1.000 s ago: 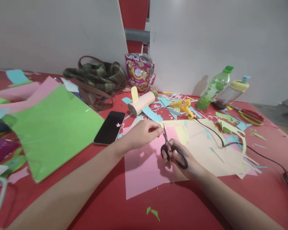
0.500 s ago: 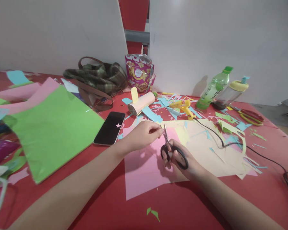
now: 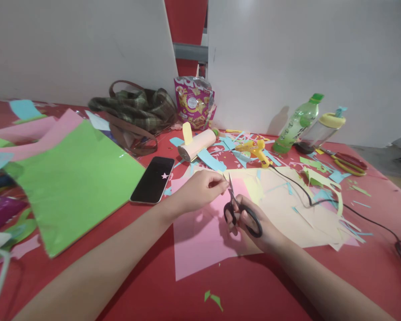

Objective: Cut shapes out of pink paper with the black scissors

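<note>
My right hand point(image 3: 254, 227) grips black-handled scissors point(image 3: 241, 209), blades pointing up and away from me. My left hand point(image 3: 198, 191) is closed in a pinch just left of the blade tips, holding a tiny scrap I cannot make out. Both hands hover over a pink paper sheet point(image 3: 200, 240) lying on the red table point(image 3: 260, 290). A cream sheet point(image 3: 287, 205) lies to the right of the pink one.
A black phone point(image 3: 153, 179) and green sheet point(image 3: 70, 178) lie at left. Behind stand a paper roll point(image 3: 197, 145), yellow glue gun point(image 3: 255, 149) with black cord point(image 3: 321, 198), plaid bag point(image 3: 133, 109), snack pouch point(image 3: 194, 102), green bottle point(image 3: 297, 122), another bottle point(image 3: 321, 129), red scissors point(image 3: 349, 161). Paper scraps litter the table.
Almost nothing differs. My left hand's pinch has shifted slightly by the scissor tips, and the view dipped a little.
</note>
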The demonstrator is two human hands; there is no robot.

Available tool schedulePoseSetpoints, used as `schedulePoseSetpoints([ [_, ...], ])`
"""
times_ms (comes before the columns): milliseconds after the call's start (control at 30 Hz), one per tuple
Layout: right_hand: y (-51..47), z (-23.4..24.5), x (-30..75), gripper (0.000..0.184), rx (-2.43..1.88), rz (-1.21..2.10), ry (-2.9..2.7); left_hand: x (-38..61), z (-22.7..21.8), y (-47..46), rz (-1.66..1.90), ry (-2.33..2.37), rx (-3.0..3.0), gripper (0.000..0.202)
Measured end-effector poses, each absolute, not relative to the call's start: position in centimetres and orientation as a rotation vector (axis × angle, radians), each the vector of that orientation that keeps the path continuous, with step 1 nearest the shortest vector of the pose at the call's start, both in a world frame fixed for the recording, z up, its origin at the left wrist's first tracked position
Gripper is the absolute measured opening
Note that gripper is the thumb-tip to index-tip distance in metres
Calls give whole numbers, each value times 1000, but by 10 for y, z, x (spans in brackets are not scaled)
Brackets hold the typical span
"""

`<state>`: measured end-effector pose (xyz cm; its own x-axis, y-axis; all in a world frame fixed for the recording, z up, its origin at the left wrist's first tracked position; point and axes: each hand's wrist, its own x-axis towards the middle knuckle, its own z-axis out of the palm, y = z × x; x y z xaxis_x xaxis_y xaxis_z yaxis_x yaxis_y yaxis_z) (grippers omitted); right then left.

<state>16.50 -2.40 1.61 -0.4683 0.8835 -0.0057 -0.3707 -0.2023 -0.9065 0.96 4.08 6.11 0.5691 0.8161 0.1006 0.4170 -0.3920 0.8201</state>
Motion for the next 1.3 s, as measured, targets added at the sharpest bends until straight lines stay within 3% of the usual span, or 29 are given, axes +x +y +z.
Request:
schedulePoseSetpoints([
  [1300, -25, 13, 166, 26, -696, 1679, -1188, 32, 49, 16, 926, 1020, 1688, 28],
])
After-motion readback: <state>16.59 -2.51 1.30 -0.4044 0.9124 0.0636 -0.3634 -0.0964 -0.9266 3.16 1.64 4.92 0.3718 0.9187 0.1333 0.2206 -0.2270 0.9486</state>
